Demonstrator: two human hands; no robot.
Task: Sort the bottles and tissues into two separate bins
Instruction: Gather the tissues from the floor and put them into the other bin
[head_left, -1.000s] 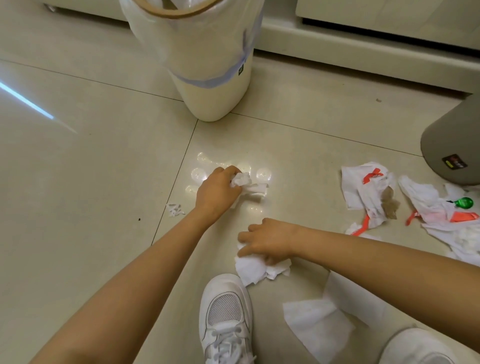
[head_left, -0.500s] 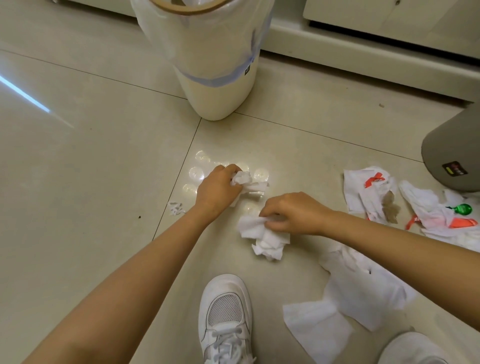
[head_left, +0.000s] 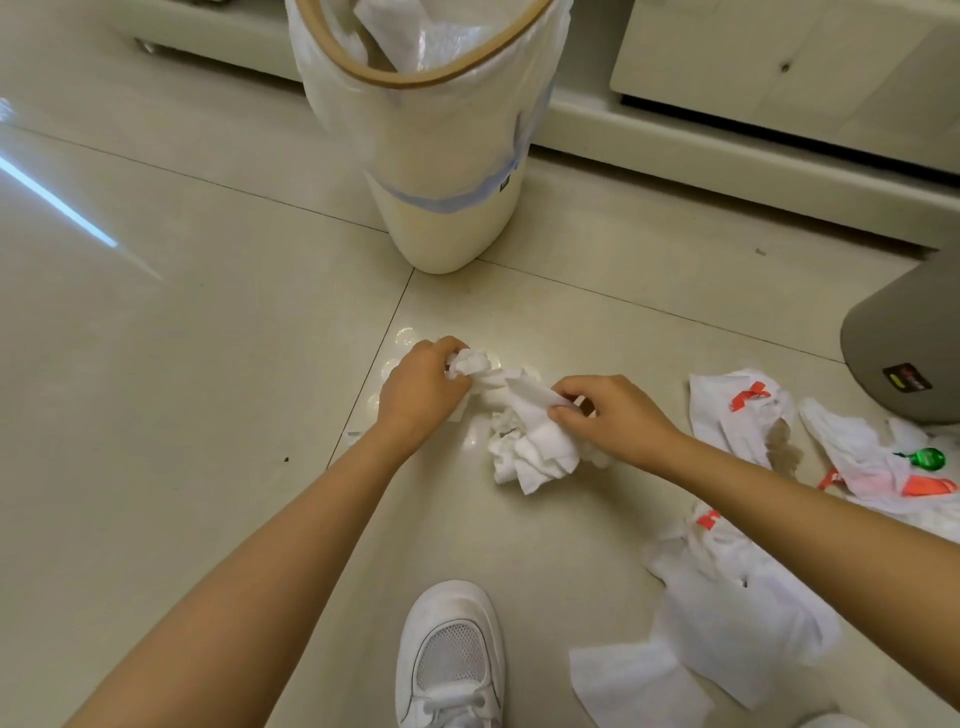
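Note:
My left hand (head_left: 423, 388) grips a crumpled white tissue (head_left: 470, 362) low over the floor. Right beside it, my right hand (head_left: 613, 418) pinches a larger wad of white tissues (head_left: 535, 441), which touches the left hand's tissue. A white bin (head_left: 447, 140) lined with a clear bag stands straight ahead, with tissue inside it. A grey bin (head_left: 904, 348) sits at the right edge. More tissues and white wrappers with red marks (head_left: 737, 410) lie on the floor to the right, and a green bottle cap (head_left: 927, 458) shows among them.
Flat white tissues (head_left: 639, 686) lie at the lower right. My white shoe (head_left: 451, 657) is at the bottom centre. A small tissue scrap (head_left: 355, 434) lies left of my left wrist. A cream cabinet (head_left: 779, 57) runs along the back wall.
My right hand lifted its tissue wad from near my shoe and brought it up against the tissue in my left hand. The view tilted up, showing the white bin's opening.

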